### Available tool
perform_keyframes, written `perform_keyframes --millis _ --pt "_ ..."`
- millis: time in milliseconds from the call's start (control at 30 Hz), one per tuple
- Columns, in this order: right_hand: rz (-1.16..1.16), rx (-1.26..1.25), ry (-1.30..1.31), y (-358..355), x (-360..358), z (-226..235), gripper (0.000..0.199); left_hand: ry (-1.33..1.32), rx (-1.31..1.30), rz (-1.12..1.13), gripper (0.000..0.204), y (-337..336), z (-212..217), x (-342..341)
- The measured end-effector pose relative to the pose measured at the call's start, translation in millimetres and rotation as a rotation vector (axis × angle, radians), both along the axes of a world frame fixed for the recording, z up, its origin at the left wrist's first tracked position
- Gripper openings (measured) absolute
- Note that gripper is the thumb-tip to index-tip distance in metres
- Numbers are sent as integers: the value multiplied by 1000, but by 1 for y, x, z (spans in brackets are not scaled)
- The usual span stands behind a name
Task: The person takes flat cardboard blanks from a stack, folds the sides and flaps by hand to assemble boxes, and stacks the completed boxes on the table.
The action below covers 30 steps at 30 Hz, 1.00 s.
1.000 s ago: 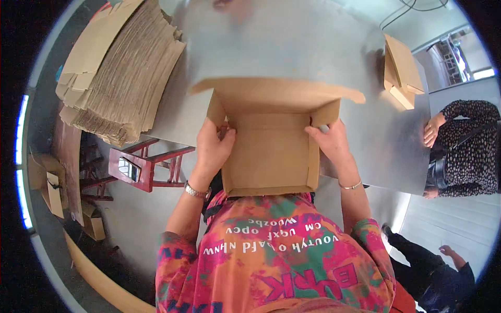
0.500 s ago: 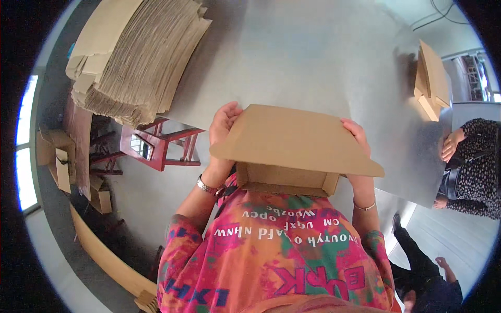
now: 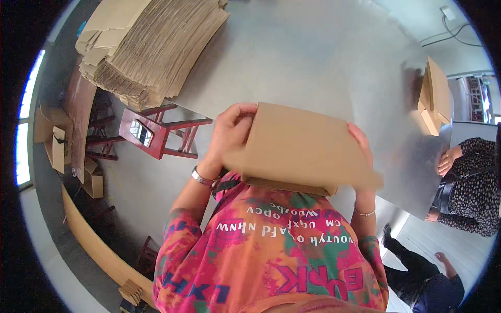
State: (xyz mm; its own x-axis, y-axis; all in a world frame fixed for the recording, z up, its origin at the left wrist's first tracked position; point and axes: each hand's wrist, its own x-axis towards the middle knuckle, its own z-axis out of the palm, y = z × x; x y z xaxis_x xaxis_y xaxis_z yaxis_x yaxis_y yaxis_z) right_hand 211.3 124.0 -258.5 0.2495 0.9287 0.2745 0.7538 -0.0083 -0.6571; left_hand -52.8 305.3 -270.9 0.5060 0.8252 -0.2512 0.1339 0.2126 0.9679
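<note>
A brown cardboard box [image 3: 302,138] sits between my hands at the near edge of the grey table, close to my shirt. Its lid slopes toward me, leaving only a narrow strip of the front visible below. My left hand [image 3: 232,130] grips the box's left side, fingers bent around the upper corner. On the other side, my right hand [image 3: 360,141] holds the right edge; its fingertips show over the top, while the lid's blurred side flap hides part of the hand.
A tall stack of flattened cardboard [image 3: 162,52] occupies the table's [image 3: 292,57] far left. Another cardboard box [image 3: 436,96] stands at the right, near a person [image 3: 469,182] with a hand on the table edge. A red stool [image 3: 162,141] is at left; another person [image 3: 428,281] is lower right.
The box lid has swung down toward me, covering more of the front opening. My left hand's fingers have curled in farther at the left corner.
</note>
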Motion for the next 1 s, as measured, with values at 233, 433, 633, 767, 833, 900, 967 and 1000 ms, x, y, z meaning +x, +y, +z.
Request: perform_keyframes --millis 233,433,633,767,833,900,967,1000 --pt "119 -150 1045 -30 28 -10 53 -94 -48 -50 44 -6 3 -1" --pt "50 -18 711 21 -6 19 63 -26 355 -155 57 16 8 38" --pt "180 -211 268 39 27 2 67 199 944 -416 61 27 -4 63" --pt "112 -187 374 38 11 3 69 176 936 -348 55 24 9 51" --pt "-278 -68 334 35 3 0 63 211 926 -215 55 16 2 46" --pt "-257 -333 318 30 10 18 58 252 909 -79 58 7 -9 42" --pt "-164 -340 123 16 16 3 46 404 695 -261 67 -3 -13 46" --pt "-195 -329 119 10 17 -7 46 385 712 -284 67 -8 -10 47"
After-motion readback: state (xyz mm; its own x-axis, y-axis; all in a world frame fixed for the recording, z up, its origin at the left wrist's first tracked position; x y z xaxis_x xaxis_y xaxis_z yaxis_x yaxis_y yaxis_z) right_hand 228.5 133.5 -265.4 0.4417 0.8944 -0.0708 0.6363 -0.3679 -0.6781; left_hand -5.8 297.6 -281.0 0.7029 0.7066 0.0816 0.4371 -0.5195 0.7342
